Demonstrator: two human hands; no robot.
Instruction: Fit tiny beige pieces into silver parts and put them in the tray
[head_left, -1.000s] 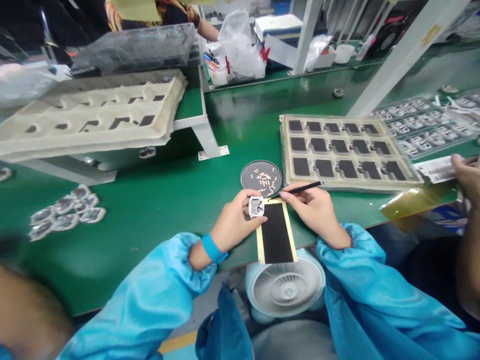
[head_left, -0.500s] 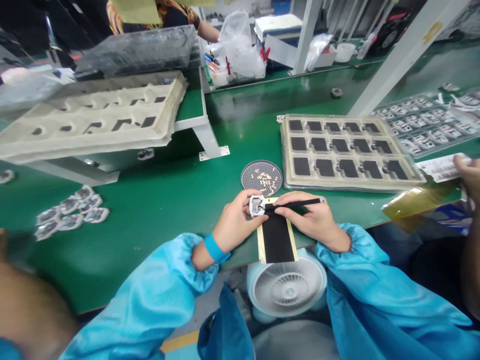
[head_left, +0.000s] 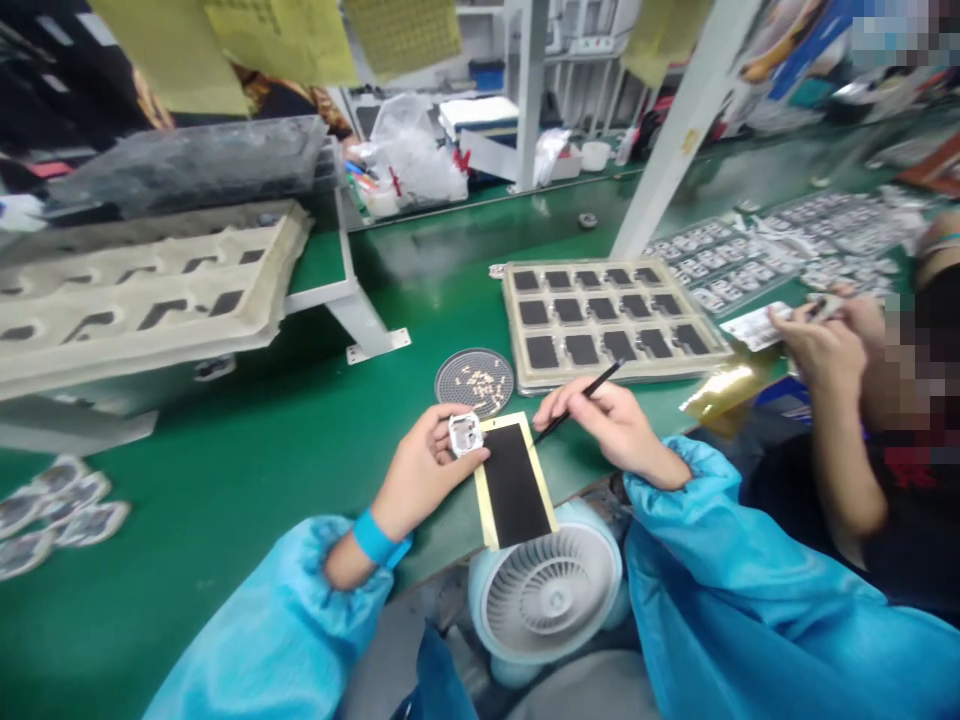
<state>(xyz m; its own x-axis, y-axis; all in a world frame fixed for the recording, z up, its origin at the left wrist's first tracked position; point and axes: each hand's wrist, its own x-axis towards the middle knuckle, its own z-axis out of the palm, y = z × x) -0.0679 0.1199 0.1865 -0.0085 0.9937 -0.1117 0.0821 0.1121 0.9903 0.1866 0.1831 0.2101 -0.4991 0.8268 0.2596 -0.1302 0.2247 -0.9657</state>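
My left hand point(head_left: 435, 460) is closed around the edges of a small white plastic housing point(head_left: 466, 434), its open inner side facing up. Between thumb and fingers of my right hand point(head_left: 600, 420) is a thin black tweezers-like tool point(head_left: 581, 401), its tip pointing down and left. That tip is close to the right border of a black sheet with a yellow edge point(head_left: 517, 485), which overhangs the table's front. Just beyond my left hand sits a round grey perforated dish point(head_left: 474, 380) with many small pale pieces on it.
A tray of black pads point(head_left: 607, 320) stands behind my right hand. To the left are a raised beige tray point(head_left: 150, 290) and several white parts point(head_left: 64, 505). A fan point(head_left: 551, 600) is below the edge. At right, a co-worker's hands point(head_left: 825, 335) hold a white strip.
My right hand has drawn the tool away from the housing, to the right. The housing stays in my left hand. The view has swung to the right and up.
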